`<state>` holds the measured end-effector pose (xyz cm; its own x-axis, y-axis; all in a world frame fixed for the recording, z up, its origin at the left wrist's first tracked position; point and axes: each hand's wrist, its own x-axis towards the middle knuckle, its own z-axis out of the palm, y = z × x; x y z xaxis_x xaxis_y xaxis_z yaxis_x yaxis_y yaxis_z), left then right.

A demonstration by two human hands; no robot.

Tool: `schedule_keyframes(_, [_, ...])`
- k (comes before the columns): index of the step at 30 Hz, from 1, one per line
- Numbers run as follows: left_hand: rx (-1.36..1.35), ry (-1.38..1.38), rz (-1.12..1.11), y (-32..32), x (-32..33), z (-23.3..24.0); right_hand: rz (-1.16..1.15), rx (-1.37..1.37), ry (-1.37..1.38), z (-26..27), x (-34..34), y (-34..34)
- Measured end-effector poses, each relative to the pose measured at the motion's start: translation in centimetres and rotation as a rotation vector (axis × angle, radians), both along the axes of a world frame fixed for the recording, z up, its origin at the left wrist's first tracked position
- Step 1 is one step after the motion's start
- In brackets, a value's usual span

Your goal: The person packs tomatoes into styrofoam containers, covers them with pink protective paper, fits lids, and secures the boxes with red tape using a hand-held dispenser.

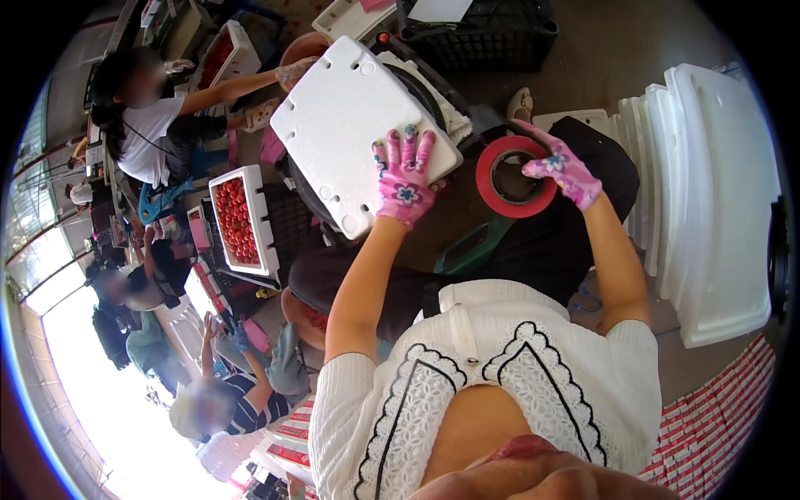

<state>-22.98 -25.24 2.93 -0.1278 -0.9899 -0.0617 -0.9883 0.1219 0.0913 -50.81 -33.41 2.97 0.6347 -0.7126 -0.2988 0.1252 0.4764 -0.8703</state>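
Note:
A closed white foam box [359, 134] lies tilted before me on a dark round support. My left hand [406, 181], in a pink flowered glove, rests flat on the lid near its lower right edge, fingers spread. To the right, my right hand [562, 165], gloved alike, grips a wide roll of red tape [515, 177], with the thumb in its core and the fingers over the outer rim. The tape is apart from the box. What lies beneath the box is mostly hidden.
Stacked white foam lids [719, 206] stand at the right. A foam box of red cherry tomatoes [236, 222] is at the left. A black crate [481, 40] stands ahead. A co-worker [150, 125] reaches towards a bucket [303, 49] beside the box; other people sit further left.

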Motion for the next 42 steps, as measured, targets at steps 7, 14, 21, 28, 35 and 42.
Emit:
schedule_keyframes(7, [0.016, 0.025, -0.113, 0.5, 1.5, -0.3, 0.210, 0.061, 0.035, -3.8, 2.1, -2.3])
schedule_keyframes(14, [0.003, 0.044, -0.107, 0.5, 1.6, -0.4, 0.322, 0.128, 0.072, -3.2, 3.1, -3.4])
schedule_keyframes(21, [0.023, 0.030, -0.043, 0.4, 1.3, -0.6, 0.325, 0.215, -0.044, -5.5, 2.9, -2.0])
schedule_keyframes(28, [-0.005, -0.033, -0.032, -0.7, 0.5, -1.4, 0.204, 0.345, -0.140, -7.5, 1.3, 0.1])
schedule_keyframes(35, [0.062, 0.084, 0.197, -5.0, -1.0, -0.9, -0.149, 0.323, -0.208, -5.1, 3.9, 4.5])
schedule_keyframes(42, [0.249, -0.106, -0.166, 0.2, 6.0, 1.4, 0.020, 0.087, -0.082, -7.1, 7.0, -8.9])
